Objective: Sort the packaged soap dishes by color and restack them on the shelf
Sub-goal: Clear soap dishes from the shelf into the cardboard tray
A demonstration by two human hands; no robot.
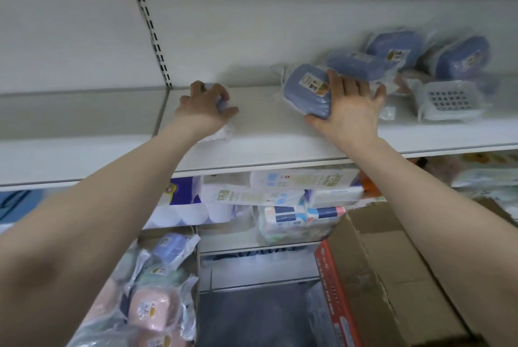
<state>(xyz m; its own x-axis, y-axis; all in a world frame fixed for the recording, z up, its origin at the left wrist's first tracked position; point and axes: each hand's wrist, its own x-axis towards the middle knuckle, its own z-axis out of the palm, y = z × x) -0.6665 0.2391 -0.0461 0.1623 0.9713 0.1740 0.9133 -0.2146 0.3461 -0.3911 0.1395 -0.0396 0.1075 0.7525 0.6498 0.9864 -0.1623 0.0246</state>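
Both my arms reach up to a white shelf (260, 133). My left hand (206, 107) is closed over a light blue packaged soap dish (221, 104) resting on the shelf, mostly hidden by my fingers. My right hand (349, 102) grips the right end of a dark blue packaged soap dish (304, 88) lying flat on the shelf. Behind it lie three more dark blue packaged dishes (356, 65), (395, 48), (462, 58) in a loose pile. A clear-wrapped white dish with a slotted insert (448, 100) sits at the right.
Low on the left a carton holds several packaged dishes in blue (171, 247), green and pink (152, 309). An open cardboard box (372, 271) stands at lower right. Tissue and paper packs (280, 198) fill the shelf below. A slotted upright (151, 27) runs up the back wall.
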